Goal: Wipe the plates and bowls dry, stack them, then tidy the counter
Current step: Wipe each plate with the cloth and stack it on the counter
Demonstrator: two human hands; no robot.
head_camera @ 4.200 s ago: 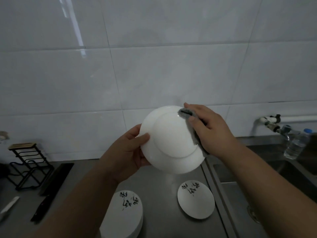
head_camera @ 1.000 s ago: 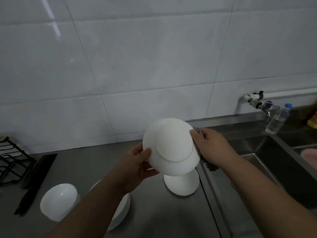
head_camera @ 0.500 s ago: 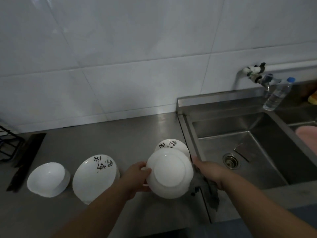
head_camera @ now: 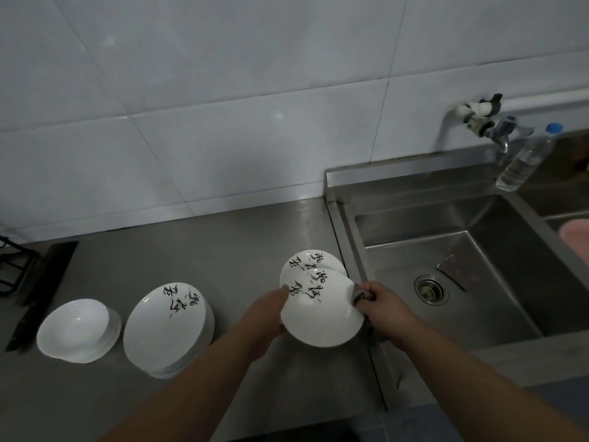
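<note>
1. Left hand (head_camera: 267, 317) grips the plate (head_camera: 322, 314) by its left rim.
2. Right hand (head_camera: 381, 306) is clenched round a grey cloth (head_camera: 359, 296), pressed to the right rim.
3. The plate's face up, just over another plate (head_camera: 314, 260) on the counter (head_camera: 223, 244) beside the sink (head_camera: 471, 282).
4. A plate stack (head_camera: 169, 327) and bowls (head_camera: 75, 328) sit further left.

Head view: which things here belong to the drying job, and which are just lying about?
Job: held plate in left hand; cloth in right hand; plate beneath; plate stack; bowls.
Lying about: water bottle; tap; black rack; pink item at right edge.
</note>
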